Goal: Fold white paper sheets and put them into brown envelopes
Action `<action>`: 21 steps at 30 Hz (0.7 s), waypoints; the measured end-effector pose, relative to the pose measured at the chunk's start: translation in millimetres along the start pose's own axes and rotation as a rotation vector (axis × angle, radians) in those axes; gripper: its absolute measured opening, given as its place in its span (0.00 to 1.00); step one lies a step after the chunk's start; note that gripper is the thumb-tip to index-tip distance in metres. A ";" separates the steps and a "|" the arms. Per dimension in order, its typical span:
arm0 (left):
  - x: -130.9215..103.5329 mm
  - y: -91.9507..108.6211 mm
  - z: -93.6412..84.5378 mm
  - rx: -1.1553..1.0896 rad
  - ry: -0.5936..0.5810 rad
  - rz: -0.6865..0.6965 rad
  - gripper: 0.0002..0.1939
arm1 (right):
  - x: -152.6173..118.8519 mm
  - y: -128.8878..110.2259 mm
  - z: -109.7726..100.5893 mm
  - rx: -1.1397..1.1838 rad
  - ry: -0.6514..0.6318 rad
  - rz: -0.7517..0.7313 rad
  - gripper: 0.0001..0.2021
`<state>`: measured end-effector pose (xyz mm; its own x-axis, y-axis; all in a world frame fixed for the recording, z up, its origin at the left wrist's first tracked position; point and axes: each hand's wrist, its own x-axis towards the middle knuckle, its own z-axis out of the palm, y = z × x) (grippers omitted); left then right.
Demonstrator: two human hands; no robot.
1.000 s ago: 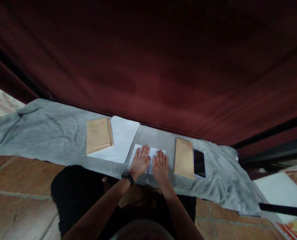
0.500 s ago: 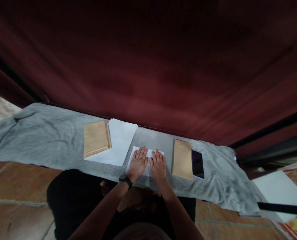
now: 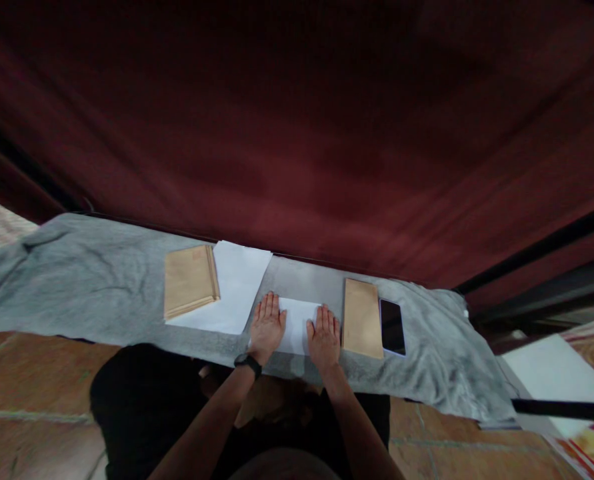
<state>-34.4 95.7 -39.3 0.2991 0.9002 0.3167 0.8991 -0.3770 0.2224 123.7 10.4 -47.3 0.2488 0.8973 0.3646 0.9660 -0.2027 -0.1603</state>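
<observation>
A white sheet of paper [image 3: 296,327] lies flat on the grey cloth, in front of my body. My left hand [image 3: 267,327] rests flat on its left edge, fingers stretched, with a dark watch on the wrist. On the right edge of the same sheet lies my right hand [image 3: 324,335], also flat, fingers apart. To the left are larger white sheets [image 3: 239,283], partly under a stack of brown envelopes [image 3: 189,280]. Another brown envelope [image 3: 363,319] lies just right of my right hand.
A dark-screened phone [image 3: 393,327] lies beside the right envelope. The grey cloth [image 3: 91,280] covers a long narrow surface, with a dark red curtain [image 3: 297,167] behind it. A white panel [image 3: 559,373] is at the far right.
My hands have moved apart, from the middle of the sheet out to its left and right edges. More of the white sheet shows between them.
</observation>
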 end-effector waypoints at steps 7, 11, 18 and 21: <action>-16.0 27.2 -6.8 -0.017 -0.063 0.151 0.27 | 0.1 -2.0 -2.3 0.008 -0.059 0.020 0.26; -29.4 21.1 -6.9 0.000 -0.071 0.149 0.27 | -1.7 0.2 -1.0 0.008 -0.049 0.014 0.26; -30.6 4.5 -10.8 0.027 -0.071 0.137 0.28 | 7.3 -19.2 4.6 0.080 0.018 0.084 0.25; -30.4 5.4 -11.6 0.061 -0.106 0.141 0.28 | 15.6 -40.6 7.3 0.144 -0.058 -0.002 0.25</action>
<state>-42.3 63.8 -37.1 0.4524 0.8587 0.2407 0.8629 -0.4897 0.1250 87.8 35.5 -41.8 0.2389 0.9194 0.3124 0.9454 -0.1468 -0.2910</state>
